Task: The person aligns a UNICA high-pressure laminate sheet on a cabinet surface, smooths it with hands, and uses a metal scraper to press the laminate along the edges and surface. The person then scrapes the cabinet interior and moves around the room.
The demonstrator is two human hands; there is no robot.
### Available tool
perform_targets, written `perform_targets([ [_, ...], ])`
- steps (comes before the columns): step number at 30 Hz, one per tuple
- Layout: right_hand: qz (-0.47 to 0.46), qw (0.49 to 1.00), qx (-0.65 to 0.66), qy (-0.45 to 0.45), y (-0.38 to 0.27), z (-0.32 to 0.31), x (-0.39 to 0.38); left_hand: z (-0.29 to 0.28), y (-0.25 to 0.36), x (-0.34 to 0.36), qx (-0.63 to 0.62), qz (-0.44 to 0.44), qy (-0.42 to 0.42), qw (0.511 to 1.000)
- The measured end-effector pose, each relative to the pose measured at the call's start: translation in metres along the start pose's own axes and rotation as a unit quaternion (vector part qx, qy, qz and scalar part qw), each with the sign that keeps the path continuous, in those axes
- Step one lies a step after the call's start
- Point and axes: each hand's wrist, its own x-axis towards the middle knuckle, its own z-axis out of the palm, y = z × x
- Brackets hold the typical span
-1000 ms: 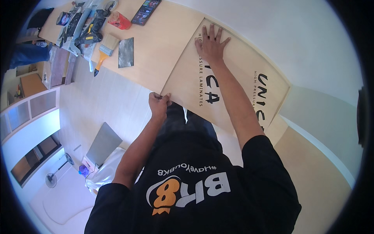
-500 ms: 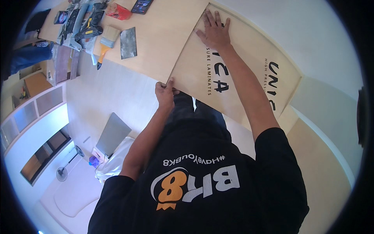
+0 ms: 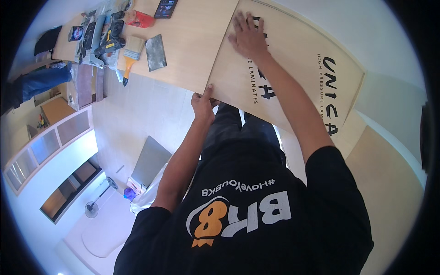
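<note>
A pale tan laminate sheet [image 3: 293,59] with large black print lies over the right part of the wooden worktop. My right hand [image 3: 250,39] rests flat on its far left portion, fingers spread near the left edge. At the sheet's near left corner, my left hand [image 3: 204,103] grips the edge. Its thumb is on top, and the other fingers are curled beneath, partly hidden. The sheet's left edge runs straight between my two hands, beside the bare wooden surface [image 3: 192,50].
Left on the worktop are a paintbrush [image 3: 132,55], a grey rectangular plate [image 3: 156,52], a yellow-and-black power tool [image 3: 111,45], a red package [image 3: 139,19] and a phone [image 3: 165,8]. A white wall [image 3: 389,46] borders the right. A person's jeans-clad leg [image 3: 43,85] shows far left.
My right hand has slid slightly toward me over the sheet, uncovering print beyond the fingers. My left hand keeps its grip at the corner. The whole view has shifted a little.
</note>
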Motion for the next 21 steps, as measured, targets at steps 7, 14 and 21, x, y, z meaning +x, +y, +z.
perform_targets([
  [7, -0.056, 0.991, 0.119, -0.023, -0.076, -0.028, -0.096, -0.007, 0.010, 0.004, 0.052, -0.060, -0.021, 0.997],
  [14, -0.081, 0.991, 0.102, -0.020, -0.081, -0.029, -0.111, -0.022, 0.004, 0.011, 0.010, -0.047, -0.060, 0.997],
  [21, -0.049, 0.985, 0.168, -0.005, -0.055, -0.020, -0.128, -0.048, -0.013, 0.029, 0.059, -0.019, -0.092, 0.994],
])
